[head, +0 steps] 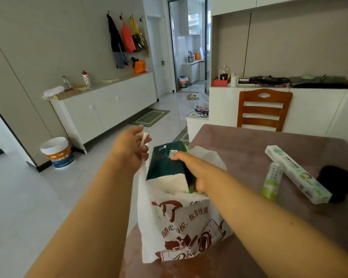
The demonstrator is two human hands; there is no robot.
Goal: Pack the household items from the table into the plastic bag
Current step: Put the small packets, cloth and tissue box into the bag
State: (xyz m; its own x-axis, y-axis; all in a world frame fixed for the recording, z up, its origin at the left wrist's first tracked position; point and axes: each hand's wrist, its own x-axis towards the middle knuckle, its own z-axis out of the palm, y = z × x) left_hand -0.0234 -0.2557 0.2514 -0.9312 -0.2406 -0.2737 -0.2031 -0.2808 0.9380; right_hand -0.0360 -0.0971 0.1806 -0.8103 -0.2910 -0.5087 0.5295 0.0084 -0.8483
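while the left hand point(130, 149) pinches a handle of the white plastic bag point(181, 223) and lifts it, the right hand point(191, 170) is clamped on a dark green and white pack point(167, 169), half inside the bag's mouth just below the grip. right of that grip, a long box point(295, 173) and a green tube point(272, 180) lie on the table point(249, 141).
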